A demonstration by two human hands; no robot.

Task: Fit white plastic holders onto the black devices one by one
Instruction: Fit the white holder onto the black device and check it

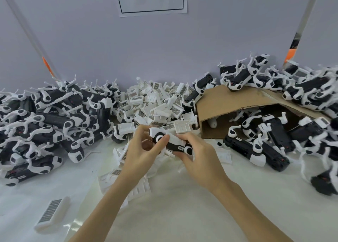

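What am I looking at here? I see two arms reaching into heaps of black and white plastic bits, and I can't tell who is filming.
There is no machine here: a person wears a camera on the head, looking down at their own hands. The left hand and right hand together grip one black device with white parts, held above the white table. Behind them lies a heap of loose white holders. Piles of black devices lie left and right, some spilling from a tipped cardboard box. One holder with a barcode lies alone, near left.
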